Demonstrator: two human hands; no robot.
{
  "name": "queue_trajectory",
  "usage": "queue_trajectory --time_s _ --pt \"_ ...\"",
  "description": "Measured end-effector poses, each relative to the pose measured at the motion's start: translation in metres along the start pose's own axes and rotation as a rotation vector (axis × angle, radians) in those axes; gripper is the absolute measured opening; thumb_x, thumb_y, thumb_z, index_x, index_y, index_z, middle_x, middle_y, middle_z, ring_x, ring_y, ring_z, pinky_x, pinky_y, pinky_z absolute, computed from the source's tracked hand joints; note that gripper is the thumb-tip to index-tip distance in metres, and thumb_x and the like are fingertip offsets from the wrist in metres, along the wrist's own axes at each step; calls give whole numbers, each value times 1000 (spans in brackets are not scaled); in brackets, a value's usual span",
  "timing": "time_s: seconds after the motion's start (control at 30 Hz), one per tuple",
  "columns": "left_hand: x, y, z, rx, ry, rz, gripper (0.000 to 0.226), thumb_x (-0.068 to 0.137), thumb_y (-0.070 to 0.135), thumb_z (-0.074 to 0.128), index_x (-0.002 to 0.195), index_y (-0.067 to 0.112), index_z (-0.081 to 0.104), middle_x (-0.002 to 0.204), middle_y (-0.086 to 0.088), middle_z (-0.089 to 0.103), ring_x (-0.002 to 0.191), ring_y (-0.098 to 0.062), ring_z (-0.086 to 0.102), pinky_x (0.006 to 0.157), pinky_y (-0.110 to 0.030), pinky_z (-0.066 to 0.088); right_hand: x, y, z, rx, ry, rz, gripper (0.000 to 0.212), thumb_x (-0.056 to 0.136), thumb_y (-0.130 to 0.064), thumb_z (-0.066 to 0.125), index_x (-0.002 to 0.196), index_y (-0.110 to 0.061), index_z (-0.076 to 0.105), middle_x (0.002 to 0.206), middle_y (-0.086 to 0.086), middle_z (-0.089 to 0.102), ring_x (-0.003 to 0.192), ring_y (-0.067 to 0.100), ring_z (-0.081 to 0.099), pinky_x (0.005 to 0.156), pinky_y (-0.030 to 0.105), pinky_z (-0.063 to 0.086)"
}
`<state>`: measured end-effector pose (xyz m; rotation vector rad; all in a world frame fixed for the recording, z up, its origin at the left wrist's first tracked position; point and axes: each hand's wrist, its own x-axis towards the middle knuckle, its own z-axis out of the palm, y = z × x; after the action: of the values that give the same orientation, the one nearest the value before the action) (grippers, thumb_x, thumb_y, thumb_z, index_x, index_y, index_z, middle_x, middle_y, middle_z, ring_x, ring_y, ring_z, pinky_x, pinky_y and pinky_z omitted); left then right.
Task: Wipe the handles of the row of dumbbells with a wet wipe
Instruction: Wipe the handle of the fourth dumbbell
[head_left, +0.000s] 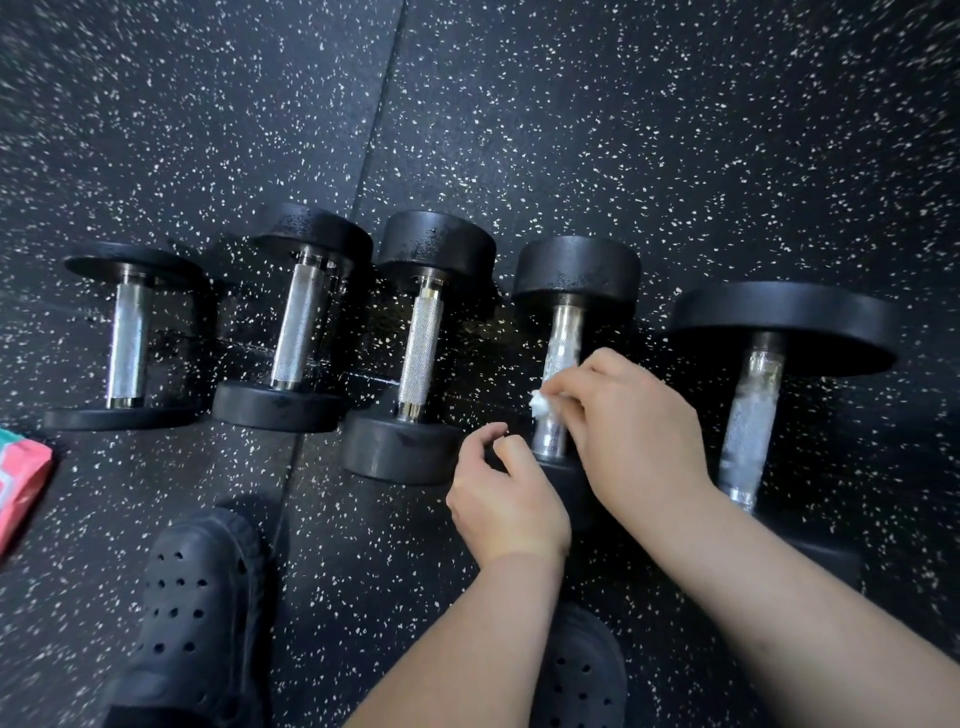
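Observation:
Several black dumbbells with silver knurled handles lie in a row on the floor. My right hand (631, 421) presses a bunched white wet wipe (541, 402) against the handle of the fourth dumbbell (563, 332) from the left. My left hand (506, 493) hovers just left of that handle's near end, fingers curled and holding nothing. The handle of the far-right dumbbell (753, 415) glistens as if wet. The handles of the third dumbbell (422, 353), the second dumbbell (298, 327) and the leftmost dumbbell (127, 343) look dry.
The floor is black rubber matting with white speckles and a seam (363, 171) running away from me. A pink and green wipe packet (21, 483) lies at the left edge. My dark perforated clogs (197, 613) stand in front of the row.

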<state>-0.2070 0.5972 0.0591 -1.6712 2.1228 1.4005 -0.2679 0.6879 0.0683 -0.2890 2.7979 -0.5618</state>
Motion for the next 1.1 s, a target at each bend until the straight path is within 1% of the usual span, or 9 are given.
queue_trajectory --time_s 0.1,0.2,0.37,0.5,0.6,0.7,0.8,0.97,1.1 --pt "0 1 -1 -11 3 -7 29 98 30 47 110 36 72 96 10 72 96 -19 60 86 -34 44 -6 1 -2 118 -11 104 4 98 -34 68 102 -35 68 94 -10 66 84 20 65 68 38 54" --pt "-2 3 -1 -32 4 -24 27 99 28 48 108 36 72 88 14 68 82 -2 57 80 -30 41 -8 5 -1 240 -38 239 10 93 -25 73 97 -33 69 89 -16 72 85 13 68 78 38 56" --pt "-3 3 -1 -29 0 -31 26 99 28 48 108 37 71 86 16 65 89 -12 56 74 -26 38 0 14 4 409 -148 458 27 92 -12 63 107 -34 65 83 -17 73 86 10 68 75 32 52" --pt "-2 2 -1 -23 5 -28 28 98 29 47 109 37 72 88 17 66 92 -14 59 79 -30 39 19 16 22 773 -216 803 28 92 -25 54 115 -27 70 104 -1 79 97 22 74 85 40 61" --pt "-3 2 -1 -28 13 -33 28 98 29 47 108 36 72 85 16 67 85 -3 57 77 -29 37 30 10 23 1158 -275 1047 36 102 -26 42 108 -8 73 104 20 79 86 29 79 72 35 61" --pt "-4 3 0 -32 14 -23 28 97 29 47 108 37 72 86 15 67 88 -8 58 78 -29 37 31 7 21 1270 -329 1040 48 108 -31 33 114 -2 71 98 22 80 89 34 80 74 36 63" --pt "-4 3 -1 -40 9 -28 28 97 29 48 107 36 73 86 14 68 81 0 56 74 -28 37 28 9 23 1182 -239 1101 48 108 -36 37 115 -4 72 105 19 80 94 36 78 90 43 62" --pt "-6 6 -1 -44 15 -31 26 98 27 49 106 36 73 79 11 68 73 0 58 64 -18 39 29 2 18 1091 -262 1016 50 107 -43 36 109 -7 71 90 12 82 89 32 79 106 49 52" --pt "-6 5 -1 -33 16 -31 26 97 28 50 106 37 73 81 10 69 83 -11 63 74 -31 41 30 -4 16 1159 -331 993 55 107 -46 31 112 -5 68 84 16 81 93 37 79 107 48 53"
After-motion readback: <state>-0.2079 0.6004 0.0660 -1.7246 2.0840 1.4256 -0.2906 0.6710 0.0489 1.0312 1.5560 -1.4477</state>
